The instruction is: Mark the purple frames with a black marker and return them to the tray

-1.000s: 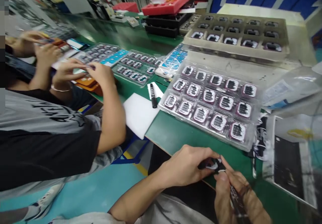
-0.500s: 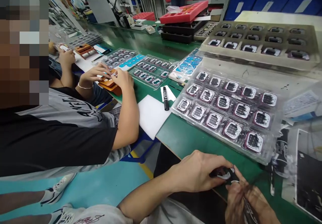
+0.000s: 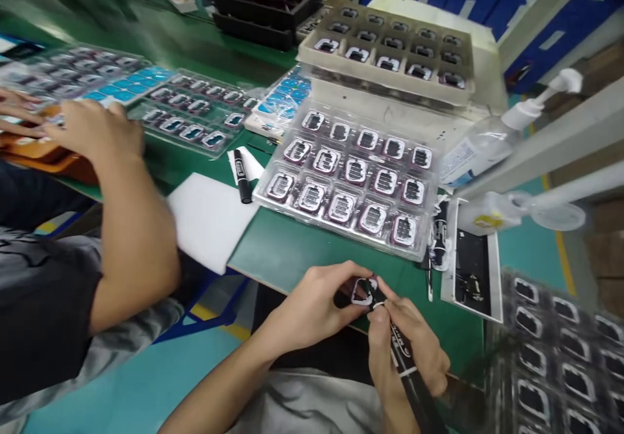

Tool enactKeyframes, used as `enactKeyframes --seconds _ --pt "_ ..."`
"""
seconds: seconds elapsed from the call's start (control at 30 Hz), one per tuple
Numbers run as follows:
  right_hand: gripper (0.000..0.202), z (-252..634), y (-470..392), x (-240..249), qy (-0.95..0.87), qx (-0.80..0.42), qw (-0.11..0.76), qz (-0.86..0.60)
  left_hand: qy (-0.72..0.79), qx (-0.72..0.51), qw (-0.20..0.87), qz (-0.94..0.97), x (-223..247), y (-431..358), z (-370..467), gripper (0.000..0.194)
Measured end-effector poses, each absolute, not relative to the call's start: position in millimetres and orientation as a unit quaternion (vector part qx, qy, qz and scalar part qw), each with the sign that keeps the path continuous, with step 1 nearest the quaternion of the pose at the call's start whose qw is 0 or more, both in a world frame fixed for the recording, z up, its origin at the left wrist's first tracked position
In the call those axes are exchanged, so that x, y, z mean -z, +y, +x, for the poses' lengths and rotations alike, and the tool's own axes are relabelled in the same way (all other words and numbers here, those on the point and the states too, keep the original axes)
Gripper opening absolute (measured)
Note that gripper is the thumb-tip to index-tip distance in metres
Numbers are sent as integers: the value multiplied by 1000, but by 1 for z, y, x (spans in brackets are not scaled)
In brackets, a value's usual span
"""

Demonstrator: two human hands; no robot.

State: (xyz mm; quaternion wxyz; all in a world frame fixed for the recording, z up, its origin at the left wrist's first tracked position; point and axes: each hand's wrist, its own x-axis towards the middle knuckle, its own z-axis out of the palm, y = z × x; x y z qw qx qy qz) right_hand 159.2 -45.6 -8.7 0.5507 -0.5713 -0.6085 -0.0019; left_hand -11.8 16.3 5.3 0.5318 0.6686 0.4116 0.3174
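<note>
Between the thumb and fingers of my left hand [image 3: 316,301] is a small rounded-square frame [image 3: 361,292] with a pale rim and a dark edge. My right hand [image 3: 407,336] grips a black marker pen [image 3: 408,372], its tip end against or very close to the frame. My fingers partly hide where the two meet. Just beyond my hands, a clear plastic tray [image 3: 336,229] holds rows of similar rounded-square parts with dark patterns inside pale rims. A second black marker [image 3: 242,177] lies on a white scrap of paper left of that tray.
Behind stands a thicker beige tray [image 3: 385,76] of similar parts. On the right are a pump bottle [image 3: 487,141], a white-edged box [image 3: 451,271], tweezers [image 3: 429,278] and more dark trays [image 3: 550,349]. A white foam sheet [image 3: 207,219] overhangs the table edge. A co-worker's arm [image 3: 134,226] is at left.
The view has swung to the right, bringing the pump bottle and right-hand trays into sight. My hands still hold the frame and marker together; the marker's body now shows more.
</note>
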Motion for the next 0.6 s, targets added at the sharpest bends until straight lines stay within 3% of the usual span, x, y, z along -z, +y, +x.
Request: enactKeyframes --seconds 0.1,0.4,0.6 --pt "33 158 -40 7 -631 -21 564 -532 419 -313 540 659 -6 17 -12 36" --pt "31 158 -35 -1 -640 -13 570 -516 429 -310 553 643 -6 15 -12 35" --pt "41 161 -35 -2 -649 -28 597 -471 420 -319 562 637 -4 15 -15 29"
